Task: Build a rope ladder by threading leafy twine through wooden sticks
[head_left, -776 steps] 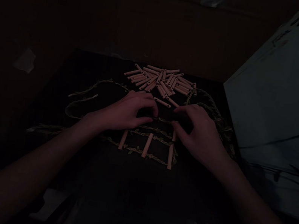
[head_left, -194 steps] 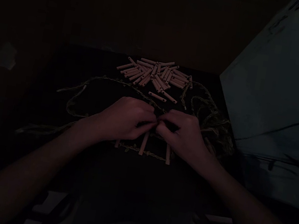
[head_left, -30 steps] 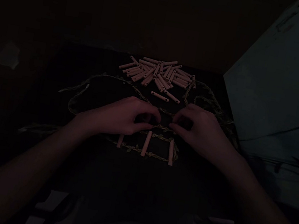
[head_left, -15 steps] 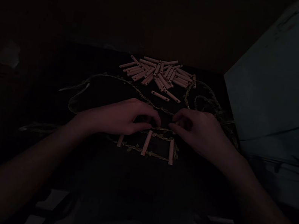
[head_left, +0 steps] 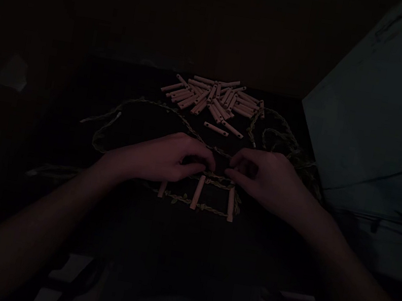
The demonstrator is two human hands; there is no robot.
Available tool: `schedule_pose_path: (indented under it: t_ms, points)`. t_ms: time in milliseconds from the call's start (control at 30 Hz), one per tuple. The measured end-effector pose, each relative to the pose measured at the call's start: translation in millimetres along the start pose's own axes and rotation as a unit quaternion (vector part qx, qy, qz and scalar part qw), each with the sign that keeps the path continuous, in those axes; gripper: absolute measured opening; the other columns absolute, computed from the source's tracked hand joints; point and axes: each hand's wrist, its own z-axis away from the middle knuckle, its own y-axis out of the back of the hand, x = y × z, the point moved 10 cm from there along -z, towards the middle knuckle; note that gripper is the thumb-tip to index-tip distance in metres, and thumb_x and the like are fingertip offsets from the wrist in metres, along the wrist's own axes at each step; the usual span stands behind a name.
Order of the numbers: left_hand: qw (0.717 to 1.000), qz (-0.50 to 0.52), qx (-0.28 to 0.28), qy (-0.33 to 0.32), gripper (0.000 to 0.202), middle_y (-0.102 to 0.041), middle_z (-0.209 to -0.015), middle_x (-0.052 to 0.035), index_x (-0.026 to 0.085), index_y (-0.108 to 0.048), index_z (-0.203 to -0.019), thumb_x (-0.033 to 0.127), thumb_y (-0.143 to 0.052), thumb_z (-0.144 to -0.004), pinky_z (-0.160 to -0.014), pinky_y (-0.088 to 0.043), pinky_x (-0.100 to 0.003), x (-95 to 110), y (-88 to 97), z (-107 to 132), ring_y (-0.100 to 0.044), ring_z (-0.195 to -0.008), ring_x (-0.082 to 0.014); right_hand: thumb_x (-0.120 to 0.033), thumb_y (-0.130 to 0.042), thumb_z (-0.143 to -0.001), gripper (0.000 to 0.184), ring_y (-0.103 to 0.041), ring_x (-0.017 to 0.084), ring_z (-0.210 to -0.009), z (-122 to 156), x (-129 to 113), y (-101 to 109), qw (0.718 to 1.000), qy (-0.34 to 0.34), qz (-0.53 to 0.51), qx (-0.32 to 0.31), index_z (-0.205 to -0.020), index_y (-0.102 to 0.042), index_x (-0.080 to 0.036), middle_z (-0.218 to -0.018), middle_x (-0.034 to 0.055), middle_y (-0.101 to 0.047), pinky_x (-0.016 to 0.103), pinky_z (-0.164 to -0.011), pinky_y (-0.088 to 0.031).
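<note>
My left hand [head_left: 180, 160] pinches a green braided cord with small leaves [head_left: 218, 177]. Facing it from the right, my right hand [head_left: 264, 176] has thumb and fingers curled together at the other end of that short stretch. Its fingertips are dim, and their grip is partly hidden. Just below lies a small ladder shape: wooden rungs [head_left: 197, 192], three of them visible, with leafy cord running along both ends. The right rung [head_left: 231, 204] has cord looped beside it. My left hand partly covers the left rung [head_left: 162, 189].
A pile of drilled wooden sticks [head_left: 210, 95] lies at the back of the dark table [head_left: 185, 245]. More cord [head_left: 140, 101] loops to the left, and another tangle [head_left: 294, 148] lies right. A pale panel [head_left: 382, 124] stands along the right side.
Both hands stay nearly in place. The stretch of cord between them sits slightly lower, closer to the ladder's upper edge.
</note>
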Motion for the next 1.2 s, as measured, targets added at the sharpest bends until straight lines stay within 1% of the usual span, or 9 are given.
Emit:
schedule_pose_path:
  t_ms: [267,367,467,567,700,833,933,1067,1200]
  points:
    - [0.999,-0.042,0.008,0.002,0.023,-0.066,-0.109,-0.0017,0.026,-0.075,-0.110,0.023,-0.055,-0.097,-0.080,-0.048,-0.025,-2,0.4,1,-0.064,-0.092,-0.0145,-0.032,-0.071,-0.088,0.008,-0.061,0.013,-0.068,0,0,-2,1.000,0.007,0.005,-0.005,-0.090,-0.070,-0.024,-0.073,-0.0052,-0.069,0.027,-0.059,-0.033]
    - [0.998,-0.054,0.024,-0.008,0.021,-0.064,-0.113,-0.0023,0.027,-0.075,-0.109,0.025,-0.057,-0.096,-0.089,-0.047,-0.029,0,2.3,2,-0.062,-0.101,-0.0173,-0.032,-0.071,-0.088,0.009,-0.060,0.013,-0.068,0,-2,-1,1.000,0.017,0.006,-0.003,-0.090,-0.070,-0.024,-0.074,-0.0052,-0.068,0.027,-0.058,-0.033]
    - [0.996,-0.078,0.038,-0.014,0.020,-0.064,-0.117,-0.0032,0.026,-0.073,-0.111,0.028,-0.060,-0.096,-0.100,-0.042,-0.035,4,3.0,3,-0.060,-0.111,-0.0206,-0.033,-0.069,-0.089,0.010,-0.059,0.012,-0.066,1,-5,0,1.000,0.027,-0.003,-0.002,-0.091,-0.070,-0.024,-0.073,-0.0054,-0.068,0.026,-0.059,-0.034]
    - [0.993,-0.101,0.047,-0.030,0.024,-0.065,-0.117,-0.0042,0.025,-0.071,-0.113,0.038,-0.067,-0.093,-0.102,-0.037,-0.039,9,1.8,2,-0.058,-0.112,-0.0223,-0.036,-0.069,-0.090,0.012,-0.060,0.012,-0.066,4,-9,2,0.999,0.030,-0.009,-0.015,-0.093,-0.069,-0.024,-0.072,-0.0057,-0.067,0.025,-0.059,-0.035]
    - [0.986,-0.137,0.060,-0.068,0.039,-0.067,-0.110,-0.0040,0.022,-0.070,-0.109,0.051,-0.076,-0.084,-0.101,-0.033,-0.041,18,-1.5,2,-0.058,-0.107,-0.0228,-0.047,-0.072,-0.088,0.025,-0.061,0.013,-0.065,9,-12,-3,0.997,0.042,0.019,-0.055,-0.095,-0.066,-0.023,-0.072,-0.0052,-0.067,0.026,-0.057,-0.033]
    - [0.982,-0.162,0.064,-0.076,0.031,-0.068,-0.102,-0.0032,0.019,-0.069,-0.103,0.045,-0.074,-0.088,-0.100,-0.031,-0.041,21,-5.1,1,-0.058,-0.103,-0.0219,-0.048,-0.073,-0.086,0.029,-0.060,0.014,-0.065,10,-10,-7,0.995,0.048,0.054,-0.072,-0.100,-0.064,-0.025,-0.071,-0.0052,-0.066,0.027,-0.056,-0.031]
    - [0.979,-0.175,0.069,-0.078,0.025,-0.068,-0.099,-0.0027,0.018,-0.068,-0.100,0.041,-0.070,-0.090,-0.099,-0.031,-0.041,24,-6.1,2,-0.058,-0.102,-0.0219,-0.048,-0.073,-0.087,0.028,-0.060,0.015,-0.065,10,-9,-9,0.994,0.048,0.060,-0.078,-0.098,-0.063,-0.024,-0.071,-0.0048,-0.066,0.028,-0.056,-0.030]
    - [0.977,-0.185,0.071,-0.079,0.021,-0.069,-0.099,-0.0025,0.018,-0.066,-0.098,0.038,-0.067,-0.092,-0.100,-0.030,-0.042,25,-7.7,1,-0.059,-0.101,-0.0210,-0.043,-0.074,-0.086,0.024,-0.061,0.015,-0.066,10,-9,-10,0.994,0.048,0.058,-0.076,-0.095,-0.063,-0.024,-0.073,-0.0050,-0.067,0.028,-0.056,-0.030]
    - [0.976,-0.188,0.075,-0.074,0.020,-0.070,-0.100,-0.0026,0.018,-0.066,-0.097,0.038,-0.065,-0.092,-0.100,-0.030,-0.042,25,-7.4,1,-0.060,-0.101,-0.0210,-0.044,-0.074,-0.086,0.024,-0.061,0.015,-0.065,9,-9,-9,0.995,0.056,0.054,-0.069,-0.094,-0.064,-0.024,-0.073,-0.0041,-0.068,0.028,-0.057,-0.030]
